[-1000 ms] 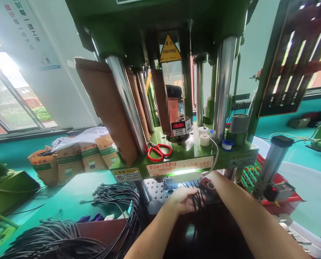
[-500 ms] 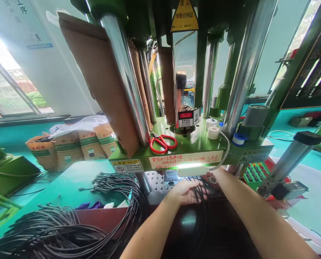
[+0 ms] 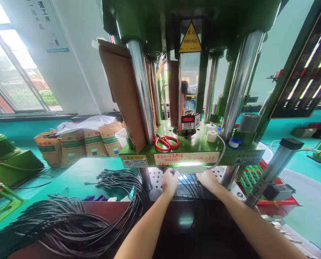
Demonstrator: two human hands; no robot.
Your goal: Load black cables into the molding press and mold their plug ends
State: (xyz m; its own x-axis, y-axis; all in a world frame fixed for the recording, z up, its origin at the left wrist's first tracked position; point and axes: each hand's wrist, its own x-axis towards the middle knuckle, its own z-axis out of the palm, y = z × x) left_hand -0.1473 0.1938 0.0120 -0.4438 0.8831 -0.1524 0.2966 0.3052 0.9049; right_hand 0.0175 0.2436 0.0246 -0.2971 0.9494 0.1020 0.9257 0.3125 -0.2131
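Under the green press, both my hands reach in at the front. My left hand is at the left side of the metal mould, its fingers curled and partly hidden; what they grip I cannot make out. On the other side, my right hand reaches behind the white lamp, which hides its fingertips. Several black cables run between the two hands out of the mould and hang over the dark front edge. Neither hand is around these cables.
Left lies a large pile of black cables, with another bundle behind it. Red-handled scissors and white tape rolls rest on the press ledge. Steel columns flank the opening. A green button panel is at the right.
My left hand has let go of the cables lying across its palm and moved left to the mould's side. My right hand remains at the right of the mould. The camera view has shifted.
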